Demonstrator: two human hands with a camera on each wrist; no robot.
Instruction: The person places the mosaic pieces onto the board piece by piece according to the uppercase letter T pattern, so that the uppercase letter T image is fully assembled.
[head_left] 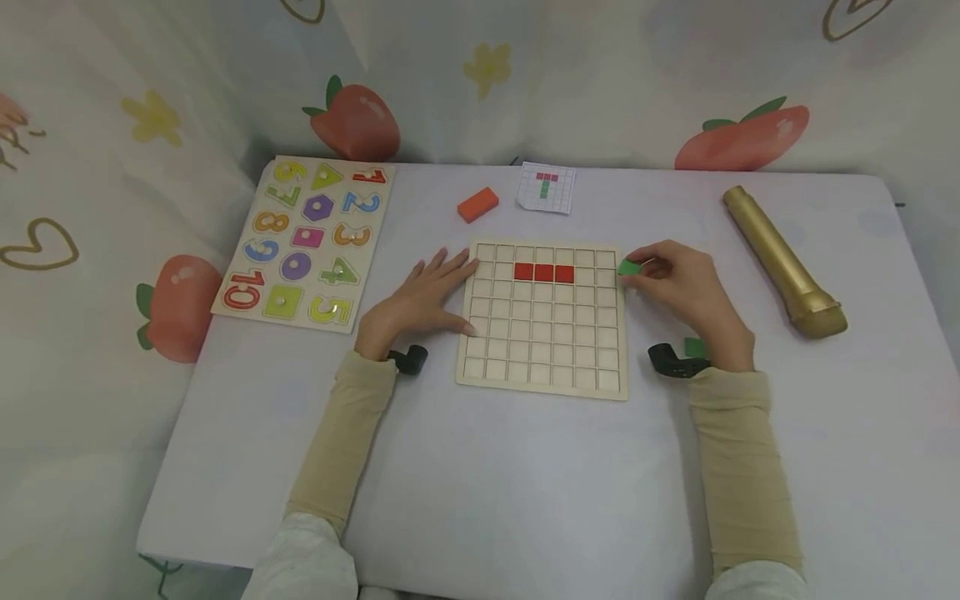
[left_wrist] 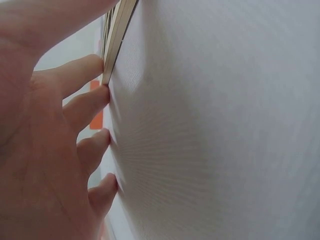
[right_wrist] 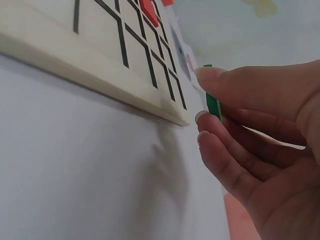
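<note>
A wooden grid board (head_left: 542, 358) lies mid-table, with three red square tiles (head_left: 544, 272) side by side in its second row from the back. My left hand (head_left: 422, 298) lies spread at the board's left edge, thumb and index fingertip touching it. At the right edge, my right hand (head_left: 686, 279) pinches a green square tile (head_left: 628, 267) between thumb and fingers. In the right wrist view that green tile (right_wrist: 213, 104) is held on edge, above the table and beside the board. Another green piece (head_left: 695, 347) is partly hidden beneath the right wrist.
A small card (head_left: 558, 200) printed with a red and green T pattern lies behind the board, beside an orange-red block (head_left: 477, 205). At the left is a number and shape puzzle board (head_left: 300, 242). A gold microphone-like tube (head_left: 783, 262) lies at the right.
</note>
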